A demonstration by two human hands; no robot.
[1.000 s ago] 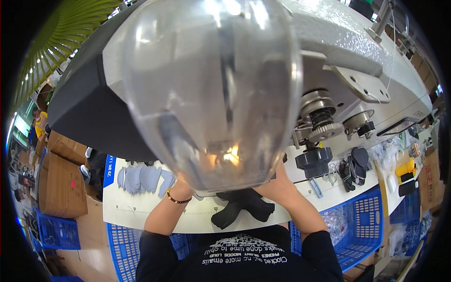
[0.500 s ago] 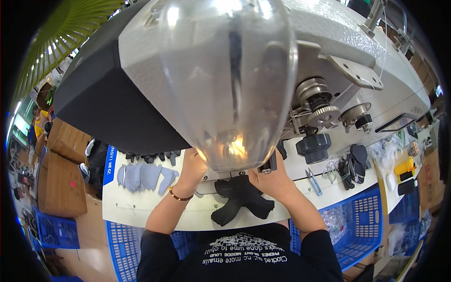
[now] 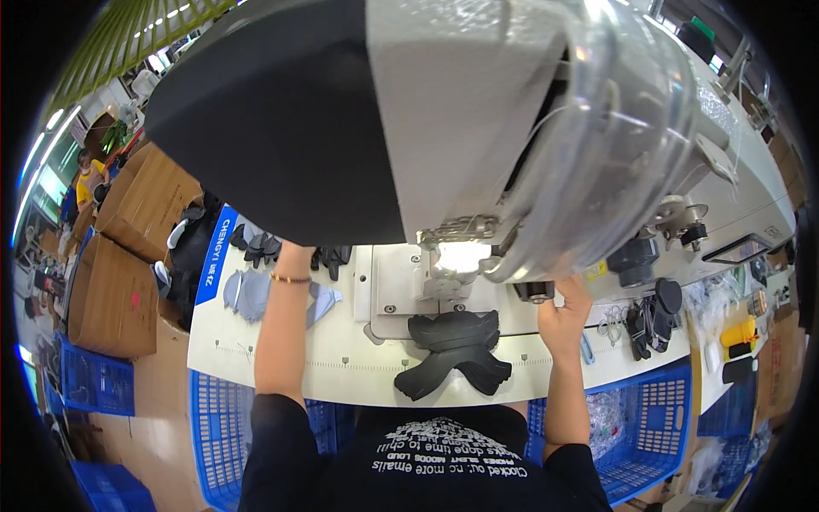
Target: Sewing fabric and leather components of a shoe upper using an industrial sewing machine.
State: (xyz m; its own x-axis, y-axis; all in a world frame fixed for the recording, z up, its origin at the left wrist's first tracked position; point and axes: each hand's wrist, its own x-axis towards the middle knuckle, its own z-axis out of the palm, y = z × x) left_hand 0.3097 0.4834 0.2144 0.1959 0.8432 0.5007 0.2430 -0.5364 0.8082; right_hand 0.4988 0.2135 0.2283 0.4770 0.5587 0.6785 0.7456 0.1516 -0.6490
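A black X-shaped fabric piece [image 3: 454, 369] with curved arms lies at the front edge of the white table, below the lit needle area of a sewing machine [image 3: 461, 213]. Neither hand touches it. My left hand [image 3: 296, 254] reaches over the left of the table, beside small dark fabric pieces [image 3: 331, 258] and above light grey fabric pieces [image 3: 253, 294]; the machine head hides its fingers. To the right of the needle area is my right hand [image 3: 565, 317], thumb apart from the fingers, nothing seen between them; its fingertips are partly hidden behind the machine.
A clear plastic shield [image 3: 610, 171] bulges from the machine. At the table's right lie blue-handled snips [image 3: 588, 348], a cord coil [image 3: 610, 327] and black straps [image 3: 653, 317]. Blue baskets [image 3: 223, 444] sit below the table edge. Cardboard boxes [image 3: 111, 299] and a person in yellow [image 3: 90, 181] are at left.
Both hands have left the black fabric piece: the left went left and away from me, the right moved right. The fabric piece now lies free. My view has shifted.
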